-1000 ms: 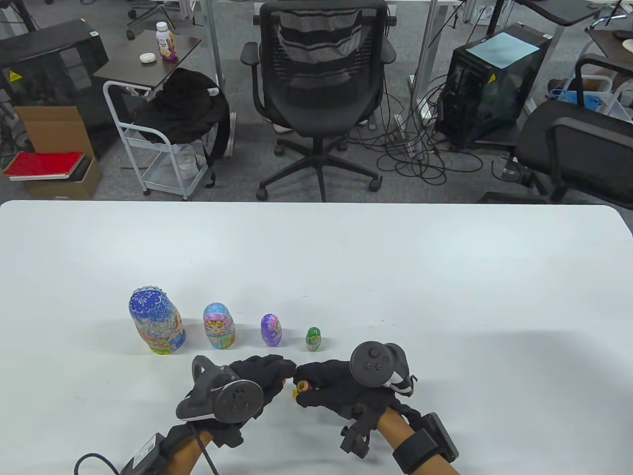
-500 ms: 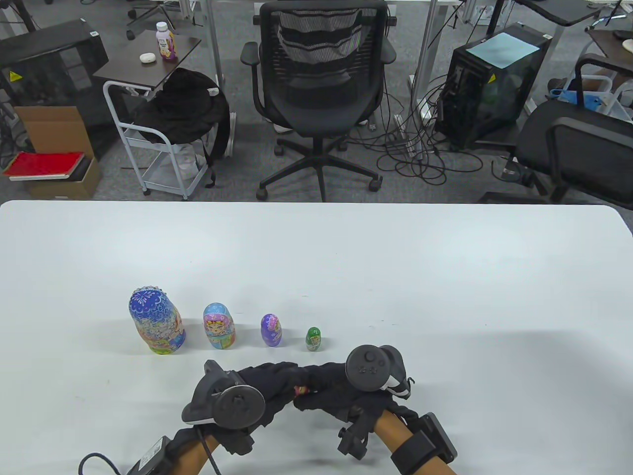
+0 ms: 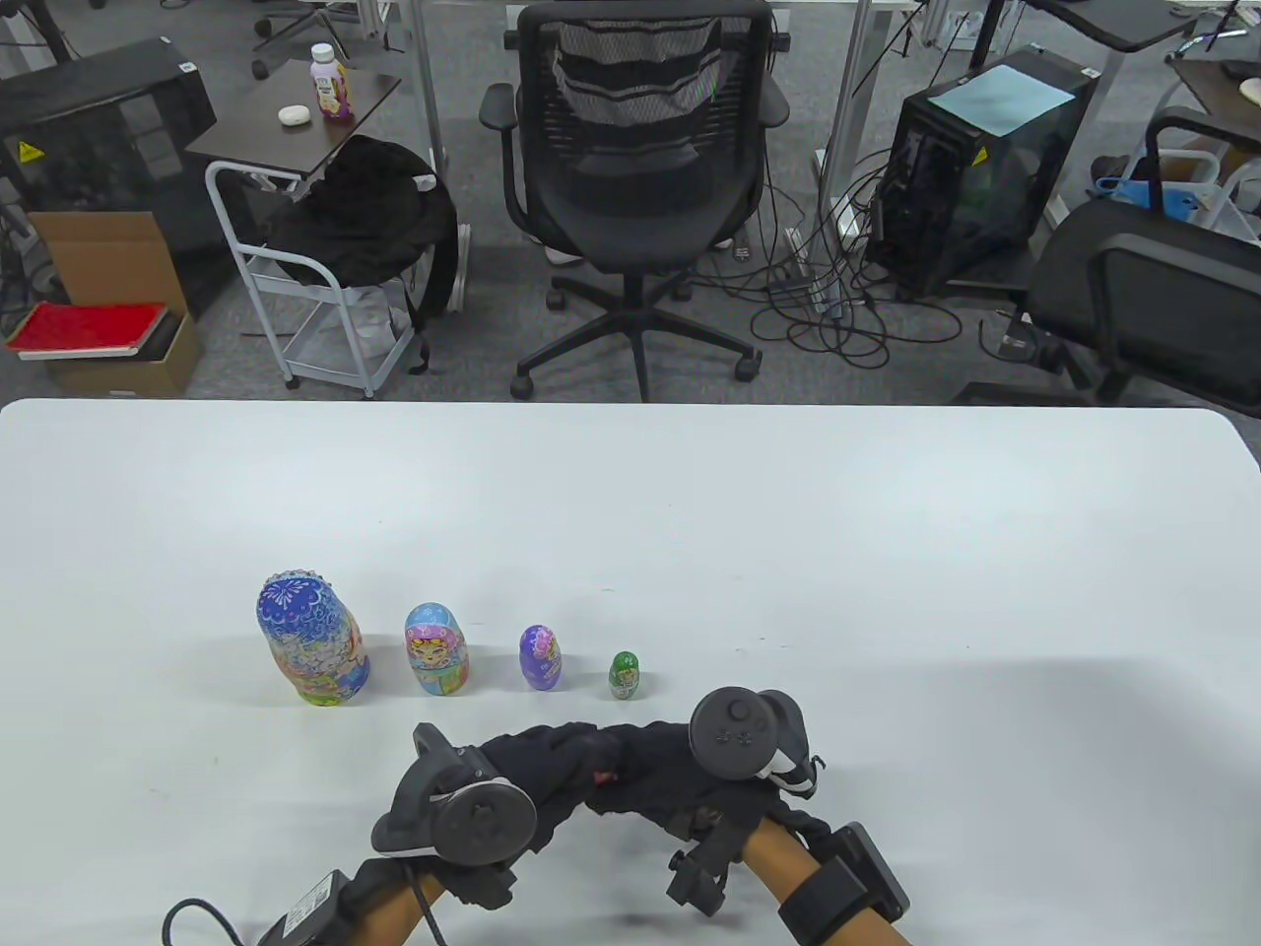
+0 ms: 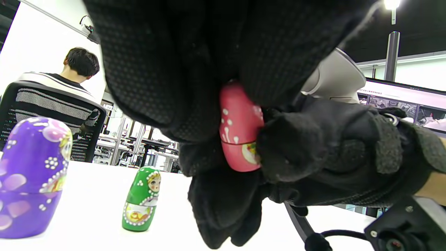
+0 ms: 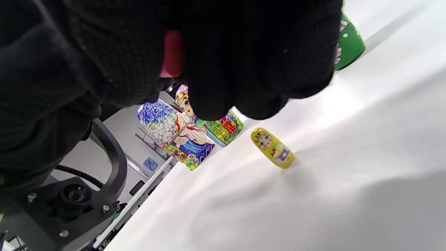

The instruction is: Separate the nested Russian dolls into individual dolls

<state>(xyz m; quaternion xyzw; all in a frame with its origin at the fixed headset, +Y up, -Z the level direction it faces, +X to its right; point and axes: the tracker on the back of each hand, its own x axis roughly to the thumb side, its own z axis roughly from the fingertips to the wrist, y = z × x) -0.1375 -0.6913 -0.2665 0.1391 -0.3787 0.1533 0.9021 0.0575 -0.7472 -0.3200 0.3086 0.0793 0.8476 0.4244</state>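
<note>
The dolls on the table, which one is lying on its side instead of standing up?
The tiny yellow doll, beneath the hands. The big blue doll, light-blue doll, purple doll and green doll all stand upright.

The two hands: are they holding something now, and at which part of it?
Both hold one small pink doll. The left hand grips its upper half, the right hand its lower half, either side of the seam.

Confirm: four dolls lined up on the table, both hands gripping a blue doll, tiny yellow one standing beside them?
Not quite: the doll gripped by the left hand and right hand is pink, as the left wrist view shows. The four lined-up dolls and the tiny yellow one are as you say.
</note>
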